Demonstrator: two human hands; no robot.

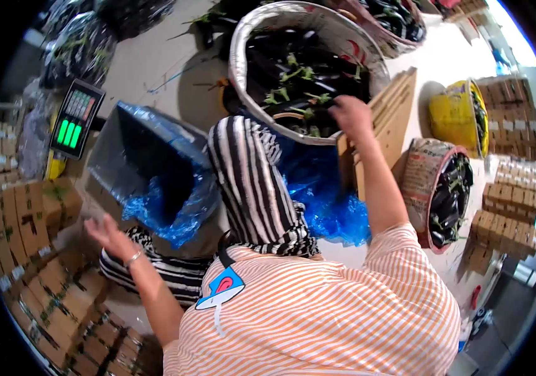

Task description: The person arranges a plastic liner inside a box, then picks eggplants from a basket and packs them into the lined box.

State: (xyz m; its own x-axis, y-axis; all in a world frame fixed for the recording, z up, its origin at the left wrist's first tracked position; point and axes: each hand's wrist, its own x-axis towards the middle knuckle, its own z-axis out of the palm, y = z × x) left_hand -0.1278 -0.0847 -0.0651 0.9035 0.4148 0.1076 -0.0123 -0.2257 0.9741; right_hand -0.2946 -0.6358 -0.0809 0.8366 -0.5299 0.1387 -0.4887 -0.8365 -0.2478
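My left hand (pixel 106 235) is held in the air at the left, fingers apart and nothing in it. It is beside a grey bin (pixel 114 160) lined with a blue plastic bag (pixel 183 222); the bin's dark inside hides whatever it holds. Over the right front rim of a large round white container (pixel 238 69) hovers my right hand (pixel 352 118). Its fingers are slightly bent and loose, close to the eggplants (pixel 280 53) piled inside. Whether the fingertips touch an eggplant is hard to see. The eggplants are dark and glossy with green stems.
A scale display (pixel 77 119) with green digits stands left of the bin. Wooden boards (pixel 393 103) lean by the container. Blue plastic (pixel 327 207) lies below it. At right are a sack of eggplants (pixel 449 200) and a yellow basket (pixel 452 116). Cardboard boxes (pixel 61 288) are stacked lower left.
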